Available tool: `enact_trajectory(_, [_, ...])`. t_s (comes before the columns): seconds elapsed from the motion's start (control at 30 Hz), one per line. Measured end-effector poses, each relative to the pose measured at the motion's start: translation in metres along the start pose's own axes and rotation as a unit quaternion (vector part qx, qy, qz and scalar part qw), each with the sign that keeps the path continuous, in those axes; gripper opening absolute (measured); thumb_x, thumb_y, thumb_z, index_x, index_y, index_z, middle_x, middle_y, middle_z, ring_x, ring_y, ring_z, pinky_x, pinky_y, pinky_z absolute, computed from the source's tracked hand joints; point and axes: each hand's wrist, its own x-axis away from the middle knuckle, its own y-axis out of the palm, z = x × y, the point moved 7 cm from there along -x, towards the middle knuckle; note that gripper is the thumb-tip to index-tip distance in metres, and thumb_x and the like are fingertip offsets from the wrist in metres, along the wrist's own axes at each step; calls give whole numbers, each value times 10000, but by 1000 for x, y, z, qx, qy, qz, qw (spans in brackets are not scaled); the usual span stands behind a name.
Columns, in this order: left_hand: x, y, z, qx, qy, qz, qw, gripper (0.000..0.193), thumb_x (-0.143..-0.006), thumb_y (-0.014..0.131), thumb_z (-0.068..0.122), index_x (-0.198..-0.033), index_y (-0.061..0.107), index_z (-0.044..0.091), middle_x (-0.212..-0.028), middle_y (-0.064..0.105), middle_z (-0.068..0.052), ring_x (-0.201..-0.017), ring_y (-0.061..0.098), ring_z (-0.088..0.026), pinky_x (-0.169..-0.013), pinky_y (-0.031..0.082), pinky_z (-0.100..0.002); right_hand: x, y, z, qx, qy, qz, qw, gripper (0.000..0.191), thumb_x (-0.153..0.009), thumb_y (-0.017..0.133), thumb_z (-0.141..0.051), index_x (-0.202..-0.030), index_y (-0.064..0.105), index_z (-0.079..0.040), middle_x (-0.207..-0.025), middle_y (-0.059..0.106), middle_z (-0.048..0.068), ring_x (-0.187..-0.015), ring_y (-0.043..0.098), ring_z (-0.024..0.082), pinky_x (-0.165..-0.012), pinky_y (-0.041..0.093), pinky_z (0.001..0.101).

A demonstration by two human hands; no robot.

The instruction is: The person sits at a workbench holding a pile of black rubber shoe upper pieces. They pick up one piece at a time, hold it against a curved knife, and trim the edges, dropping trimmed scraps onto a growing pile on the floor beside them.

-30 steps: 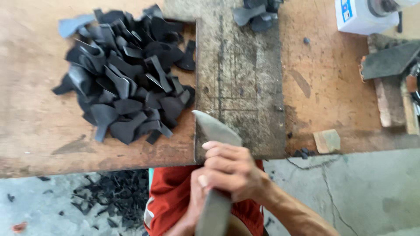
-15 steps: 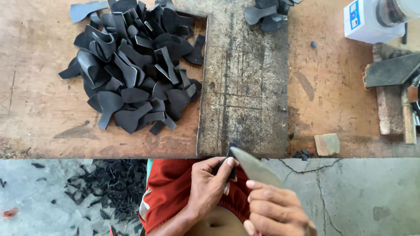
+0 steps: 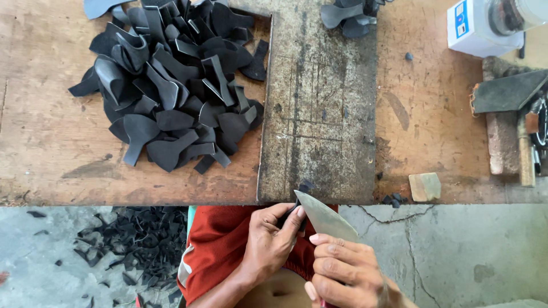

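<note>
Head view: a white box with a blue label on its side stands at the bench's far right corner. The left hand pinches a small black rubber piece at the bench edge; the right hand is clenched around a broad knife blade touching that piece. A pile of black cutouts lies on the worn wooden bench beside a scored cutting slab. Black scraps litter the cracked concrete floor.

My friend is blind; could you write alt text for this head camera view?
A person's right hand holds a broad knife against a small black piece pinched in the left hand, below a worn wooden bench piled with black cut-outs.
</note>
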Motion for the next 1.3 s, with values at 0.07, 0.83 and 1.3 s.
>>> enact_trajectory(0.07, [-1, 0, -4, 2, -1, -8, 1000, 235, -1028, 666, 135, -894, 731, -48, -635, 573, 41, -581, 433, -25, -481, 358, -224, -3, 3, 1, 6, 0, -7, 1000, 180, -858, 745, -60, -741, 608, -48, -781, 601, 59, -776, 696, 233, -938, 629, 476])
enact_trajectory(0.83, [11, -8, 20, -20, 22, 1, 1000, 232, -1020, 656, 177, -930, 758, -12, -729, 668, -5, -670, 567, -34, -595, 481, -191, 8, -27, 19, 66, 167, 109, 978, 107, -775, 717, -38, -706, 642, -7, -708, 633, 69, -749, 716, 214, -950, 615, 494])
enact_trajectory(1.3, [18, -22, -17, 112, -114, 88, 983, 216, -929, 720, 164, -998, 743, -39, -748, 735, -96, -537, 629, -120, -503, 507, -257, 10, -25, 14, 24, 136, 128, 982, 114, -775, 706, 3, -702, 621, -17, -721, 630, 63, -725, 714, 224, -934, 617, 487])
